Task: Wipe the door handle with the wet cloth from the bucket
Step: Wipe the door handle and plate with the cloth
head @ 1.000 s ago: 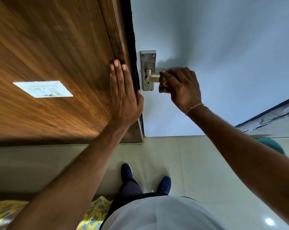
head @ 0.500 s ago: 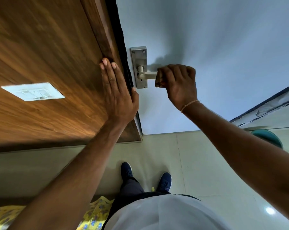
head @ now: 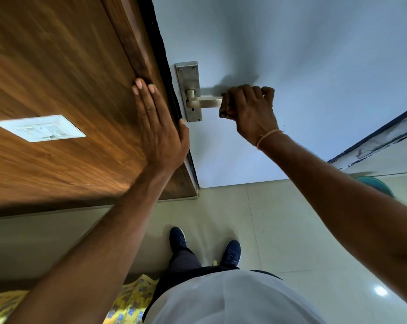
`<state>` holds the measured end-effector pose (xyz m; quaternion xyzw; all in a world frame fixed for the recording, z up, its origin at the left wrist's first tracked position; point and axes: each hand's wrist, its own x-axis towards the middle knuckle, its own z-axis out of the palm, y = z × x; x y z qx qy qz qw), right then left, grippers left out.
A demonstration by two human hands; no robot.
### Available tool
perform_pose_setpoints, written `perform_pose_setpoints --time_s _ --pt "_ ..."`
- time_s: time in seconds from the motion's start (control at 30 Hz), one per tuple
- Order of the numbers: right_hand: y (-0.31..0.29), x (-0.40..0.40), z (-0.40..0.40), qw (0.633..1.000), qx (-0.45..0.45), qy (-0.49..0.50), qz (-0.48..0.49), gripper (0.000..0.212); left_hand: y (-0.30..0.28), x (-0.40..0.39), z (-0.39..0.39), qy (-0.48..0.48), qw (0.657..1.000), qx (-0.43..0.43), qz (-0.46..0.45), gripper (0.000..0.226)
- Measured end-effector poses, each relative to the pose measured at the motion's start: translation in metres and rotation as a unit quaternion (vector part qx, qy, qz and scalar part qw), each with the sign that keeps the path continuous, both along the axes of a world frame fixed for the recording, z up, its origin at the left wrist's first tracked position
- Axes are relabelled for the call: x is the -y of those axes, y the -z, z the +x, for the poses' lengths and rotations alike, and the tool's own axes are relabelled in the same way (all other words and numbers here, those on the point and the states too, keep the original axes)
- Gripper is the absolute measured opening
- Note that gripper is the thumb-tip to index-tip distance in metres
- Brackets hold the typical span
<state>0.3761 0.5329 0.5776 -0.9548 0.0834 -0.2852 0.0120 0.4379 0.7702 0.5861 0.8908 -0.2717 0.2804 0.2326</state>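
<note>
A brushed-metal door handle (head: 207, 102) juts from its backplate (head: 188, 76) on the pale door (head: 291, 54). My right hand (head: 251, 111) is closed in a fist around the lever's free end, leaving the part nearest the plate bare. No cloth shows; something dark sits under the fingers, too hidden to identify. My left hand (head: 160, 134) lies flat with fingers together on the brown wooden panel (head: 57, 66) beside the door's edge. It holds nothing.
A white switch plate (head: 40, 128) is set in the wooden panel. A teal bucket rim (head: 376, 184) shows on the tiled floor at right, behind my right forearm. My dark shoes (head: 178, 237) stand below the handle. Yellow patterned fabric (head: 127, 300) lies at bottom left.
My right hand has slid along the lever away from the backplate, uncovering more of the metal. My left hand stays pressed flat on the wood.
</note>
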Motion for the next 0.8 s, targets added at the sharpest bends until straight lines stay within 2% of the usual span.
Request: perform_pose_setpoints --time_s 0.07,0.13,0.23,0.3,0.33,0.37,0.4,0.47,0.5,0.53,0.57,0.67,0.8 --pt "0.001 0.001 0.001 0.995 -0.036 0.004 0.089 0.043 0.000 0.000 -0.001 -0.001 1.000 0.000 0.001 0.086" --pt "-0.002 -0.005 -0.002 0.971 -0.044 0.011 0.233 0.042 -0.001 -0.001 -0.002 0.000 1.000 -0.002 0.001 0.086" --pt "0.001 -0.020 -0.012 0.890 0.025 0.057 0.452 0.032 -0.001 -0.003 -0.002 0.003 1.000 -0.003 0.002 0.087" --pt "0.010 -0.029 -0.016 0.803 0.077 0.108 0.581 0.028 -0.001 -0.004 -0.002 0.003 1.000 -0.004 0.006 0.086" --pt "0.017 -0.032 -0.017 0.745 0.095 0.125 0.648 0.026 -0.001 -0.005 -0.002 0.002 1.000 -0.004 0.008 0.086" --pt "0.022 -0.035 -0.018 0.667 0.110 0.128 0.726 0.027 -0.001 -0.005 -0.002 0.003 1.000 -0.003 0.010 0.085" --pt "0.028 -0.037 -0.019 0.563 0.125 0.116 0.809 0.030 -0.002 -0.006 -0.002 0.004 1.000 -0.003 0.012 0.085" --pt "0.033 -0.043 -0.026 0.323 0.155 0.064 0.932 0.036 -0.002 -0.007 -0.003 0.005 1.000 -0.001 0.016 0.085" --pt "0.035 -0.047 -0.031 0.224 0.168 0.049 0.959 0.038 -0.003 -0.008 -0.003 0.006 1.000 -0.001 0.016 0.085" --pt "0.036 -0.051 -0.035 0.153 0.175 0.031 0.972 0.038 -0.003 -0.008 -0.003 0.005 1.000 0.000 0.016 0.085" --pt "0.037 -0.054 -0.038 0.117 0.173 0.018 0.978 0.040 -0.004 -0.008 -0.003 0.004 1.000 0.000 0.016 0.085" --pt "0.038 -0.064 -0.034 0.065 0.152 0.002 0.986 0.047 -0.006 -0.008 -0.003 0.000 1.000 0.000 0.019 0.086" --pt "0.031 -0.075 -0.018 0.072 0.123 -0.022 0.990 0.048 -0.006 -0.010 -0.005 0.005 1.000 -0.003 0.023 0.085"
